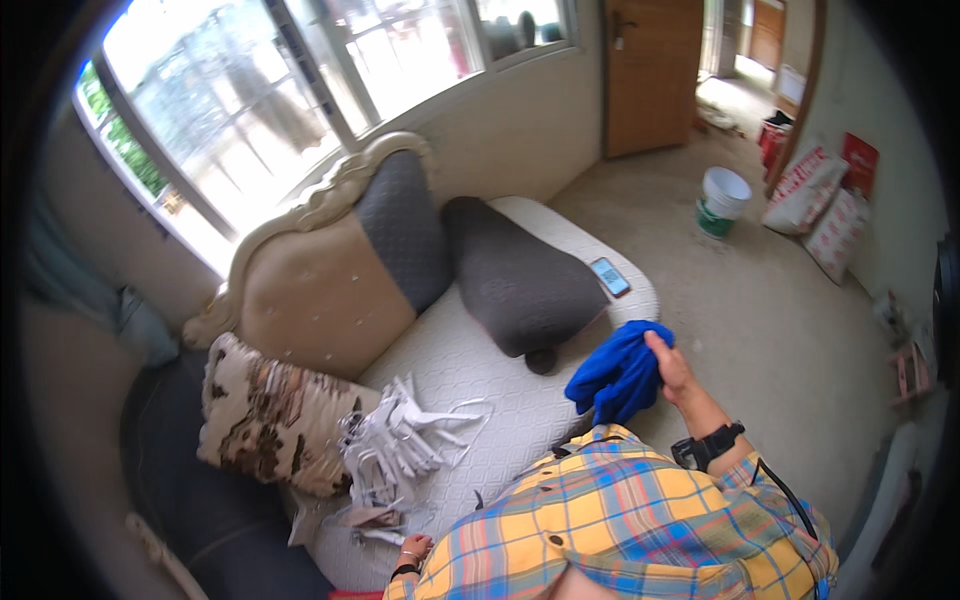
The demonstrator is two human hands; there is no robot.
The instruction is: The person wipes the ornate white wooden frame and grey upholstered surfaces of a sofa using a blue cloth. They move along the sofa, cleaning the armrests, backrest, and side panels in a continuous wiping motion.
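Observation:
My right hand [672, 368] is closed on a bunched blue cloth [622, 375], which hangs down over the near right edge of the white quilted mattress [480, 375]. A black device is strapped to that wrist. My left hand [415, 546] is low by my shirt, at the mattress's near side; its fingers are too small and partly hidden to read. Just beyond it lies a heap of white clothes hangers [395, 440], against a brown-and-cream patterned pillow [280, 415]. A dark grey cushion-like piece [525, 275] rests farther back, and a phone with its screen lit [611, 277] lies beside it.
A carved cream headboard [320, 290] stands below the windows. On the floor to the right are a white-and-green bucket [723, 200] and printed sacks [806, 188] by the wall. A wooden door [650, 80] stands open at the back. Dark padded furniture [190, 480] borders the left.

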